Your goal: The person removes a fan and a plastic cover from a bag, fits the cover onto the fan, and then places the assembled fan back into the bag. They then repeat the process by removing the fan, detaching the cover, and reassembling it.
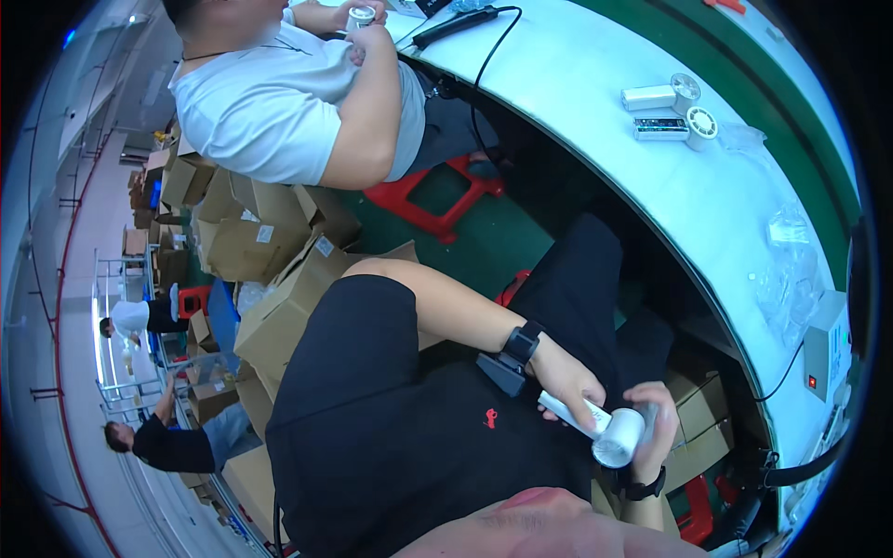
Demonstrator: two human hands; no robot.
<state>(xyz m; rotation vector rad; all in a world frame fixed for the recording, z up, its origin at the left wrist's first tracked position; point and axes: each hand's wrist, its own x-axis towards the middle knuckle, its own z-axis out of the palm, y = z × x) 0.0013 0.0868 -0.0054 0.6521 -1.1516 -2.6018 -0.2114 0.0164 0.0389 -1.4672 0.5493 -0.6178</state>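
A white handheld fan (pixel 617 438) with a round head and a slim handle is in front of my black shirt. My left hand (pixel 569 383) wraps round its handle, thumb on top. Beside the fan's head, my right hand (pixel 653 426) has curved fingers, smeared by motion. I cannot tell whether it grips the head or something thin next to it. On the white table lie two more fans: one with a closed white handle (pixel 648 98), the other with its handle open (pixel 660 128), showing dark inner parts.
Clear plastic bags (pixel 786 274) and a grey box with a red switch (pixel 826 344) rest on the curved table (pixel 567 70). A co-worker (pixel 270 130) holds a white round part near a black corded tool (pixel 456 28). Cardboard boxes (pixel 256 237) and a red stool (pixel 437 200) stand around.
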